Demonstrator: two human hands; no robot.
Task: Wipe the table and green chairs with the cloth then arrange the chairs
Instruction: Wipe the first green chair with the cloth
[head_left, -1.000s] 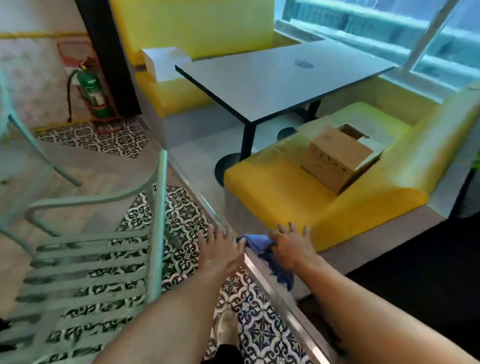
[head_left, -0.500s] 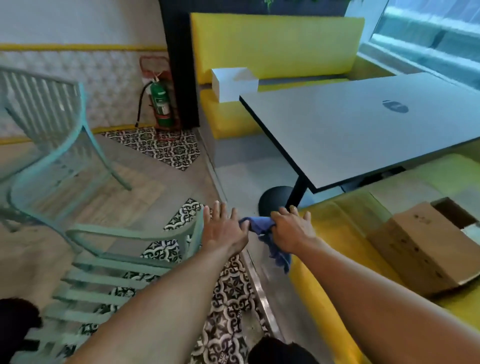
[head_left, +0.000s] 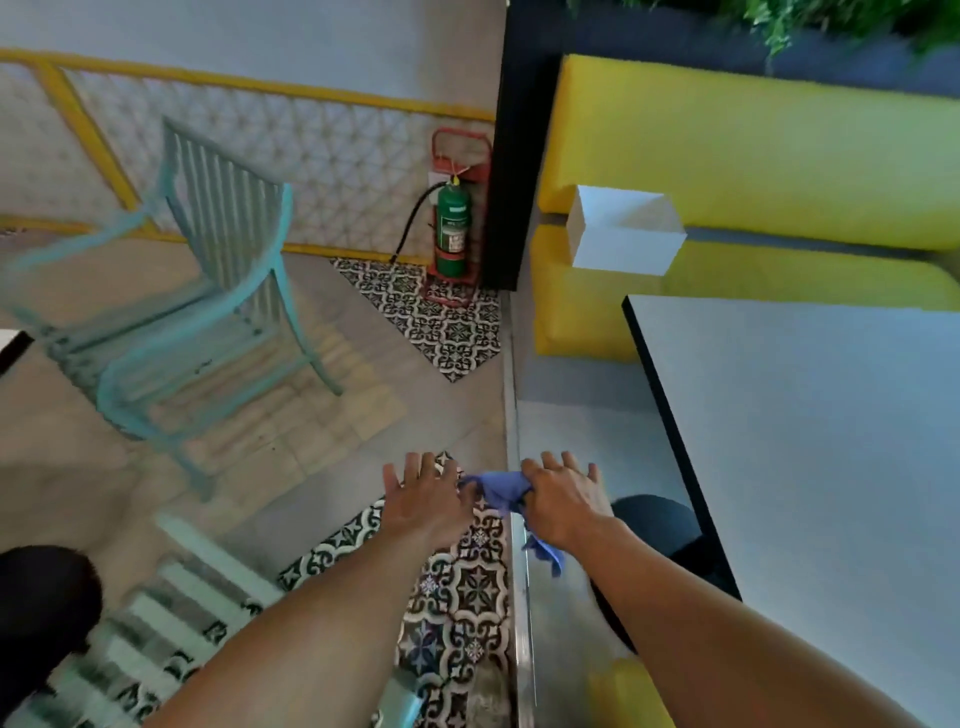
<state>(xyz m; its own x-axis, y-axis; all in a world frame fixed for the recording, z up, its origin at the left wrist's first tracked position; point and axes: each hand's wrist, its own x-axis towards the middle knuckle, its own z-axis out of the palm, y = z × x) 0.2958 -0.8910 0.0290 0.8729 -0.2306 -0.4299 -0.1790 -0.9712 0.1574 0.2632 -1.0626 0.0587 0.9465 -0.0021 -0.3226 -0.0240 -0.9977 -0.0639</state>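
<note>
Both my arms reach forward at the middle bottom. My right hand (head_left: 563, 501) grips a bunched blue cloth (head_left: 496, 488), whose tail hangs below the palm. My left hand (head_left: 423, 501) is spread flat with fingers apart, its thumb side touching the cloth. A green slatted chair (head_left: 208, 291) stands upright on the floor at the left, well beyond my hands. The slatted seat of a second green chair (head_left: 171, 618) shows at the bottom left, under my left forearm. The grey table (head_left: 810, 441) fills the right side.
A yellow bench (head_left: 753, 156) with a white box (head_left: 623, 231) on its seat runs behind the table. A green fire extinguisher (head_left: 453, 228) stands against the wall by a black pillar (head_left: 511, 156). A metal floor strip (head_left: 519, 597) separates patterned tiles from the grey floor.
The view has swung left and up: the far chair and the table's near edge have come closer, and the cardboard box has left the frame. Both hands keep their pose with the cloth.
</note>
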